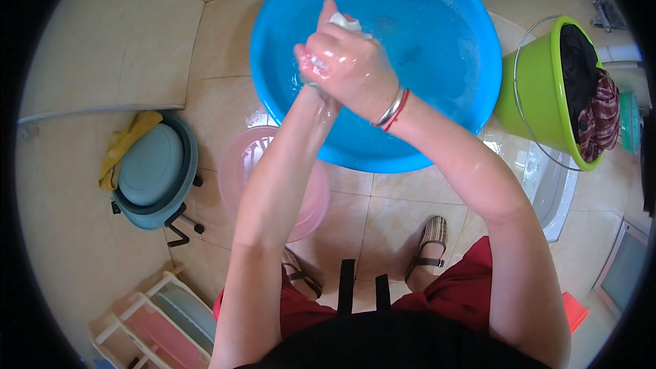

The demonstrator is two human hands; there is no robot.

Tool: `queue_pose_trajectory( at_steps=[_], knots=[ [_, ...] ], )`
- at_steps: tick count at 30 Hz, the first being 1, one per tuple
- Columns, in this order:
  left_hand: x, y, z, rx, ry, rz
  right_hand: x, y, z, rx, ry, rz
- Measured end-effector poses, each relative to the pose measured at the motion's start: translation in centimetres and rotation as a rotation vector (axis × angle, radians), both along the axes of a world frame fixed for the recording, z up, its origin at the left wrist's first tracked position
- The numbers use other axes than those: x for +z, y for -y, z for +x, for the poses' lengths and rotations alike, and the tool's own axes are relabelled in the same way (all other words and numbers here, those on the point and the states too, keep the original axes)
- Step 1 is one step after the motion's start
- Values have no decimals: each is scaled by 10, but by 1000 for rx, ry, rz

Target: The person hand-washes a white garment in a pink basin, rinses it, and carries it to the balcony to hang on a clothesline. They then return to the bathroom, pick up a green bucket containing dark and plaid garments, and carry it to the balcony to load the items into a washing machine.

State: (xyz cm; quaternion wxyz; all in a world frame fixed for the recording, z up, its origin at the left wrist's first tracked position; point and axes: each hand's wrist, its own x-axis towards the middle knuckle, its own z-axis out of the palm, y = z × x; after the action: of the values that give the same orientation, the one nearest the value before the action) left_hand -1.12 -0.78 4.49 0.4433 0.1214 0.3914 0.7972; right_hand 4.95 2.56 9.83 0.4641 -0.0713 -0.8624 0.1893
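Observation:
Over the left part of a big blue basin (485, 68) of cloudy, sudsy water, my two wet hands are pressed together. My right hand (359, 65), with a silver bangle and a red cord at its wrist, closes over the left. My left hand (328, 12) lies mostly hidden beneath it, fingers closed around the same bundle. A small piece of wet white cloth (346, 22) pokes out between the hands, and a little white foam shows by the knuckles. Something dark and blurred lies under the water; I cannot make out what.
A pink basin (236, 164) sits on the tiled floor behind my left forearm. To the right, a green bucket (540, 89) holds dark and plaid clothes. A folded blue-grey tub (150, 164) with a yellow cloth (123, 154) leans left; a white rack (147, 321) stands below.

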Motion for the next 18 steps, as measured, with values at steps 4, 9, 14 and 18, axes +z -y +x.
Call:
queue_pose_trajectory(
  at_steps=[4, 9, 14, 18],
  knots=[
    [1, 1, 13, 3, 294, -82, -18, -32, 7, 3, 79, 52],
    [11, -1, 16, -53, 320, -328, -57, -81, 47, -225, 523, -843],
    [23, 36, -18, -384, 535, -152, -28, -71, 74, 367, 331, -1795],
    [34, 51, -29, -414, 397, -195, -25, -45, 72, 501, 169, -1900]
  ],
)
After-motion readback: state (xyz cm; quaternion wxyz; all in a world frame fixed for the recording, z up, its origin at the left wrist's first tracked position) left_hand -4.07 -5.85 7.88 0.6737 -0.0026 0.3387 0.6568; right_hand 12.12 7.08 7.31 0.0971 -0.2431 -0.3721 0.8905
